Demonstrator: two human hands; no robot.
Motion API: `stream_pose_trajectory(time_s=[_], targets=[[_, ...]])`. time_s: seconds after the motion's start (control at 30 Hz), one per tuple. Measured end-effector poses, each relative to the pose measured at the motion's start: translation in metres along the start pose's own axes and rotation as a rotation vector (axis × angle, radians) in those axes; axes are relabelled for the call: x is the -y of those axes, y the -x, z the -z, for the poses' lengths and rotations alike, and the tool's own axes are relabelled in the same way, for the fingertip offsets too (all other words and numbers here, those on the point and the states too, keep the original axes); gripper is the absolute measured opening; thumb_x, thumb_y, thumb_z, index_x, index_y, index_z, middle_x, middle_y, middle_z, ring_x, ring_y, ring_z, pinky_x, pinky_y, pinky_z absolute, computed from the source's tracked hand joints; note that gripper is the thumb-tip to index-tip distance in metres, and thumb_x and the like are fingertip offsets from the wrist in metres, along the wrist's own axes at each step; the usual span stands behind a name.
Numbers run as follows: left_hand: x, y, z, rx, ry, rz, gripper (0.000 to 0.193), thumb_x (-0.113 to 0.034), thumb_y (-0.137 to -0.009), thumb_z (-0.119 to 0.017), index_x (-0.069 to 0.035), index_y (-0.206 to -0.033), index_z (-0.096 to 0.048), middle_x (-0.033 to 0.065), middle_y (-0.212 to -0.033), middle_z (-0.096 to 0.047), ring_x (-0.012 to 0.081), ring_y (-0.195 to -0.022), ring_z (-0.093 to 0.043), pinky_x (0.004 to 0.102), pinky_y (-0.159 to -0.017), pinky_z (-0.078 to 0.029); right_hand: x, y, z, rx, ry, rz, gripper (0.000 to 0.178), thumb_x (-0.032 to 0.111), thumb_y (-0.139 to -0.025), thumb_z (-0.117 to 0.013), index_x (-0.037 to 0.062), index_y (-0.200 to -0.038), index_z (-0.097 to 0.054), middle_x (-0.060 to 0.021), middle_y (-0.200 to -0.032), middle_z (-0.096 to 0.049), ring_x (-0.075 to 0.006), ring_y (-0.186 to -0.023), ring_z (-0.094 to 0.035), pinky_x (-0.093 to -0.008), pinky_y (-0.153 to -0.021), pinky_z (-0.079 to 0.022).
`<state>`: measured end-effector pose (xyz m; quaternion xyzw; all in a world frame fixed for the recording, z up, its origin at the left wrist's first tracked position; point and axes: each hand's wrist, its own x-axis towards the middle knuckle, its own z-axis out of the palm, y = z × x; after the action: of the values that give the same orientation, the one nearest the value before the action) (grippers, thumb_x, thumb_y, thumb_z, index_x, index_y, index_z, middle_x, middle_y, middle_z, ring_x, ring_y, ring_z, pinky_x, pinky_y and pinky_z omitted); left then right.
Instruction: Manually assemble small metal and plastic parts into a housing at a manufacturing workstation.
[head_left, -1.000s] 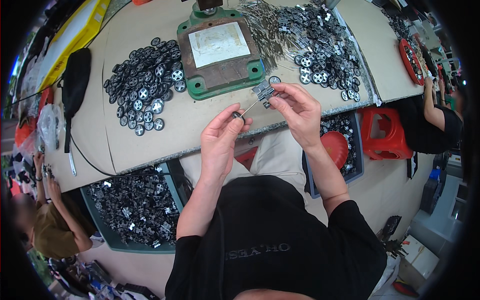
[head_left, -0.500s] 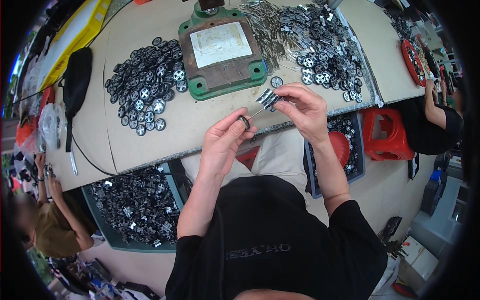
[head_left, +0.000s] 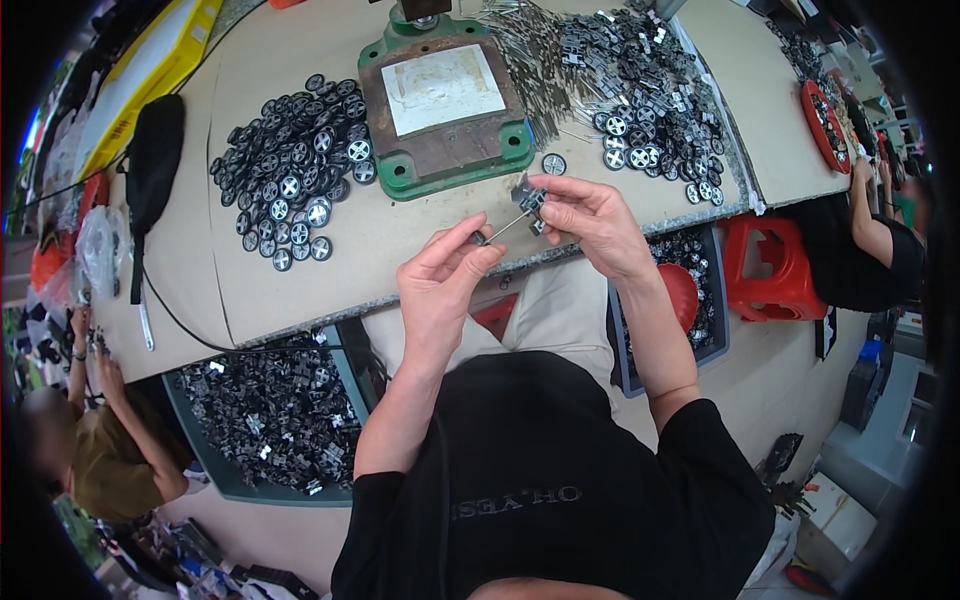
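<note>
Over the table's front edge, my left hand (head_left: 438,282) pinches a small black toy wheel (head_left: 479,239) between thumb and fingers. A thin metal axle (head_left: 509,227) runs from that wheel up to a black and silver plastic part (head_left: 529,199), which my right hand (head_left: 600,228) grips. Its far end meets the part; whether it passes through I cannot tell. Just beyond my right hand a single wheel (head_left: 553,164) lies on the table. Farther left is a heap of wheels (head_left: 298,152), black with silver spokes.
A green press base (head_left: 440,110) stands mid-table. Beyond my right hand lie metal axles (head_left: 535,65) and a pile of plastic parts (head_left: 625,60). Bins of parts, a teal one (head_left: 265,420) and a grey one (head_left: 722,345), flank my legs. A red stool (head_left: 765,265) stands right. Other people work at both sides.
The plastic part has turned in my right hand and come slightly lower. My left hand has tilted the wheel nearly edge-on and shifted a little left.
</note>
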<state>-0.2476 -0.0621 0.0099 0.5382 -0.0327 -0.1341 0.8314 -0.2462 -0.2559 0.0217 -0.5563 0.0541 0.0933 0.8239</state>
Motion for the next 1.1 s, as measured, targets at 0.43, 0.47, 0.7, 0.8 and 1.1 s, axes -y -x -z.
stream_pose_trajectory(time_s=[0.43, 0.47, 0.7, 0.8, 1.1], targets=[[-0.005, -0.001, 0.004, 0.006, 0.172, 0.173, 0.032, -0.001, -0.082, -0.060, 0.003, -0.113, -0.055, 0.0091, -0.096, -0.061, 0.0180, -0.083, -0.063, 0.0251, -0.073, -0.051, 0.000, 0.002, -0.008, -0.063, 0.739, 0.671, 0.035, -0.003, -0.075, -0.064, 0.0003, -0.110, -0.060, -0.0090, -0.089, -0.060, -0.0128, -0.076, -0.058, -0.0227, -0.068, -0.048], [-0.004, -0.001, 0.003, 0.002, 0.185, 0.186, 0.032, -0.001, -0.082, -0.060, 0.004, -0.114, -0.055, 0.0093, -0.096, -0.061, 0.0179, -0.082, -0.063, 0.0252, -0.073, -0.051, 0.000, 0.003, -0.010, -0.062, 0.738, 0.672, 0.035, -0.003, -0.075, -0.064, 0.0003, -0.110, -0.060, -0.0090, -0.089, -0.060, -0.0128, -0.076, -0.058, -0.0227, -0.068, -0.048], [-0.003, 0.003, -0.001, -0.018, 0.023, 0.050, 0.032, 0.000, -0.082, -0.060, 0.005, -0.113, -0.055, 0.0099, -0.095, -0.060, 0.0167, -0.082, -0.062, 0.0247, -0.073, -0.051, -0.006, 0.008, -0.016, -0.129, 0.581, 0.610, 0.032, -0.004, -0.075, -0.064, -0.0007, -0.107, -0.061, -0.0099, -0.090, -0.061, -0.0119, -0.076, -0.058, -0.0217, -0.065, -0.048], [-0.007, -0.003, 0.005, 0.041, 0.384, 0.359, 0.032, 0.001, -0.082, -0.060, 0.004, -0.113, -0.055, 0.0091, -0.094, -0.060, 0.0152, -0.079, -0.062, 0.0240, -0.073, -0.050, -0.007, 0.011, -0.019, -0.102, 0.663, 0.658, 0.031, -0.004, -0.077, -0.062, -0.0014, -0.107, -0.061, -0.0089, -0.092, -0.061, -0.0105, -0.076, -0.059, -0.0206, -0.065, -0.048], [0.004, -0.001, -0.003, 0.038, 0.082, 0.122, 0.031, -0.002, -0.086, -0.054, 0.005, -0.117, -0.052, 0.0116, -0.104, -0.060, 0.0159, -0.091, -0.060, 0.0273, -0.080, -0.049, -0.020, 0.016, -0.028, -0.077, 0.256, 0.352, 0.028, -0.003, -0.077, -0.063, -0.0026, -0.105, -0.061, -0.0094, -0.094, -0.060, -0.0124, -0.077, -0.060, -0.0218, -0.067, -0.049]])
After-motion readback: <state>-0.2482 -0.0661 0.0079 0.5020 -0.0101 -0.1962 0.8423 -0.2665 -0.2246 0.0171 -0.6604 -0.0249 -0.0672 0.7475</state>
